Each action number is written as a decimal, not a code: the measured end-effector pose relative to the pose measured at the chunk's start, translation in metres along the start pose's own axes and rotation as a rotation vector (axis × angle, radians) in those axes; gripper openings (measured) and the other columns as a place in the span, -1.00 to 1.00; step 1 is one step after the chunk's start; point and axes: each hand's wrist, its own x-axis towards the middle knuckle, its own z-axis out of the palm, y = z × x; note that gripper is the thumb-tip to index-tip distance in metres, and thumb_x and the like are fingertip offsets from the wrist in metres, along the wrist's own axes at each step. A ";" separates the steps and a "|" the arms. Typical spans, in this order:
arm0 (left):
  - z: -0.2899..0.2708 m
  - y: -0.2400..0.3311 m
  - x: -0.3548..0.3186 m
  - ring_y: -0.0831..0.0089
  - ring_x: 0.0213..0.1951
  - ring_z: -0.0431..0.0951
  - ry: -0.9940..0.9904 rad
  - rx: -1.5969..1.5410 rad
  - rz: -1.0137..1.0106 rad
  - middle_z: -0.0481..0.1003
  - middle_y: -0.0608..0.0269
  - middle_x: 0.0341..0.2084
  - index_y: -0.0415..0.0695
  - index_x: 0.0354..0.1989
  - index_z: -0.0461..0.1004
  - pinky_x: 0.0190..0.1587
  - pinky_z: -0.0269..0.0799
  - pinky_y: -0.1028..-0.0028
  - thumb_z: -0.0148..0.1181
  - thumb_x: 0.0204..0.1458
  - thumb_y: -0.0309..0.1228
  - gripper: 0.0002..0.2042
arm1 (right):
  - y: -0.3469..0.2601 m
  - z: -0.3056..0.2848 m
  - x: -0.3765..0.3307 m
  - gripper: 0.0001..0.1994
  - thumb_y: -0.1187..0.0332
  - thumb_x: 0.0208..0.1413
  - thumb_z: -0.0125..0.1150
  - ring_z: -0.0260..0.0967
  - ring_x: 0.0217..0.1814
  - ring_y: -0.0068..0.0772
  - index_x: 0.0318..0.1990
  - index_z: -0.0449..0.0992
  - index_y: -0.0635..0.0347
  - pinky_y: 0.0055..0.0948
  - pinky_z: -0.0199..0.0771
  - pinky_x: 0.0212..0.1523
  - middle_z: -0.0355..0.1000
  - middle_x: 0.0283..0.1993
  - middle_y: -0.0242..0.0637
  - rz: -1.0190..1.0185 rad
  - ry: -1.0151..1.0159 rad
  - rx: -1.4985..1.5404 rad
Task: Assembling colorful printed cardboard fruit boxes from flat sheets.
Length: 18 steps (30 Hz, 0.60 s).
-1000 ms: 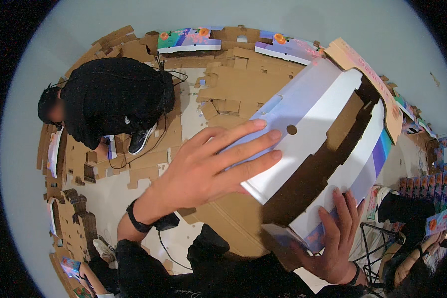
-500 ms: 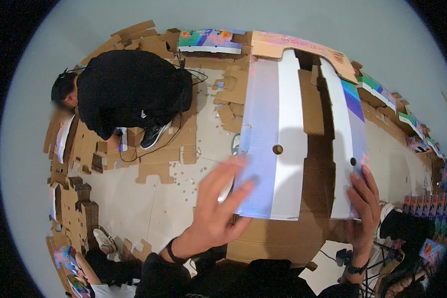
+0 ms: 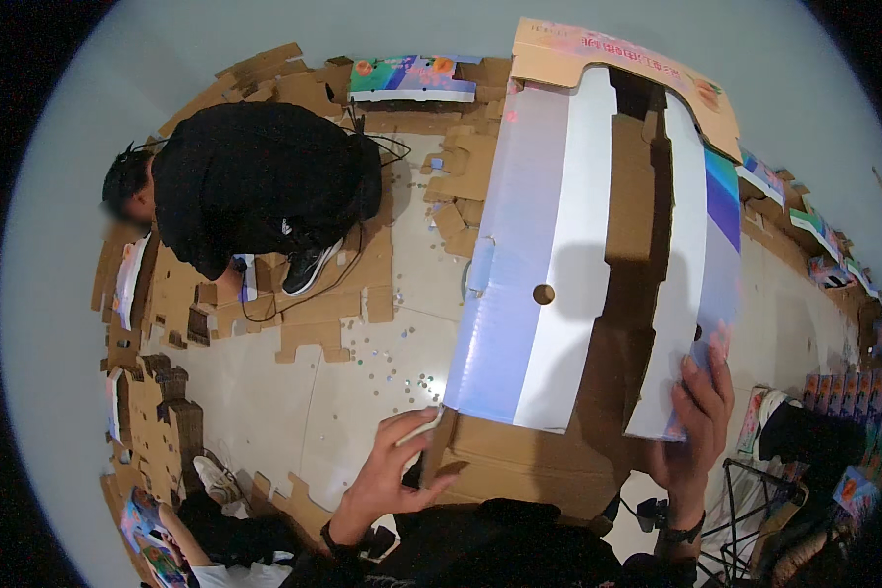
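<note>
A long cardboard box (image 3: 514,284) stretches away in front of me, tilted slightly. Its top has lilac and white printed panels with a gap between them, showing brown cardboard inside. A peach-coloured end panel (image 3: 627,61) caps its far end. At the near left corner, my left hand (image 3: 392,475) has curled fingers and thumb around a brown flap (image 3: 439,446). My right hand (image 3: 698,412) grips the near right side, fingers lying over the printed face below a small round hole. Part of the right palm is hidden beneath the box.
Left of the box crouches a person in black (image 3: 265,186) on flattened cardboard (image 3: 363,304). Small round scraps (image 3: 392,367) dot the pale floor. Another person (image 3: 230,524) sits at lower left. Stacked printed boxes (image 3: 853,397) and a black-legged stool (image 3: 755,510) are at right.
My left hand has moved from the box's left face down to its near corner and taken the flap. The box has tilted, its far end shifting up and right. My right hand moved slightly left.
</note>
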 end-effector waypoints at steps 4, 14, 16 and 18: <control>0.003 0.003 0.030 0.05 0.16 0.49 0.008 0.018 0.165 0.49 0.11 0.18 -0.07 0.12 0.60 0.08 0.54 0.23 0.59 -0.18 -0.30 -0.41 | 0.006 0.000 -0.001 -0.61 0.25 0.09 0.37 0.20 0.48 0.35 0.07 0.52 0.09 0.28 0.21 0.46 0.47 0.29 -0.09 -0.005 0.016 0.013; 0.032 0.006 0.032 0.05 0.12 0.52 0.029 0.121 0.037 0.61 0.19 -0.05 -0.10 -0.19 0.71 0.01 0.57 0.23 0.65 -0.31 -0.24 -0.56 | 0.010 -0.027 -0.059 -0.15 -0.03 0.24 0.25 -0.04 0.60 0.17 0.51 0.07 0.32 0.14 -0.03 0.51 0.02 0.59 0.08 0.318 0.106 -0.213; 0.035 0.008 0.031 0.03 0.12 0.53 0.054 0.120 0.017 0.61 0.17 -0.05 -0.13 -0.23 0.69 0.03 0.57 0.21 0.65 -0.31 -0.25 -0.58 | 0.010 -0.030 -0.080 -0.17 0.04 0.25 0.29 0.05 0.57 0.05 0.50 0.10 0.35 0.04 0.04 0.50 0.08 0.57 0.03 0.550 0.126 -0.030; 0.036 0.010 0.031 0.02 0.10 0.54 0.061 0.125 0.027 0.61 0.15 -0.05 -0.13 -0.23 0.69 0.04 0.58 0.20 0.65 -0.32 -0.27 -0.58 | 0.007 -0.018 -0.099 -0.22 0.15 0.25 0.32 0.13 0.53 -0.08 0.49 0.13 0.36 -0.07 0.09 0.50 0.12 0.55 0.00 0.853 0.159 0.387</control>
